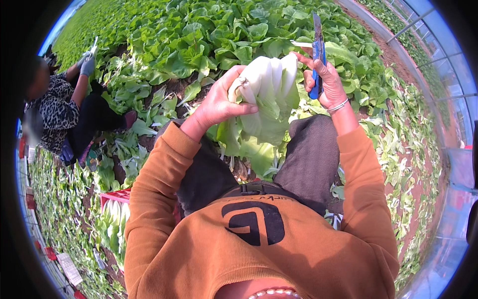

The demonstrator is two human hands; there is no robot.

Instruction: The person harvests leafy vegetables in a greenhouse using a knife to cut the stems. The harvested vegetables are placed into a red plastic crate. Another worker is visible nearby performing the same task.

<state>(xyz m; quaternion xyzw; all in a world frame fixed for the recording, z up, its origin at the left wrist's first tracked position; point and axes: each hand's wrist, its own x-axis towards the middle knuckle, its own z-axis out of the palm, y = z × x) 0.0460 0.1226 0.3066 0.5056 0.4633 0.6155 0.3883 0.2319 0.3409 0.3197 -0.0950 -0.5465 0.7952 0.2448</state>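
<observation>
My left hand (227, 99) grips a cut head of leafy greens (270, 93) near its root end, thumb in front. The head has thick white stalks and pale green leaves, which hang down between my knees. In my right hand (330, 80) is a blue-handled utility knife (318, 56), its stained blade out and pointing away from me. My right fingertips reach the edge of the white stalks. A single leaf with a white stalk (301, 44) shows behind those fingers; whether they hold it I cannot tell.
Dense green plants (209, 30) grow ahead. Trimmed leaves (407, 160) litter the soil on both sides. At my left stands a pink-red plastic crate (115, 196) with packed greens (116, 220). Further left a gloved co-worker (59, 108) sits low. A clear film wall (457, 172) runs along the right.
</observation>
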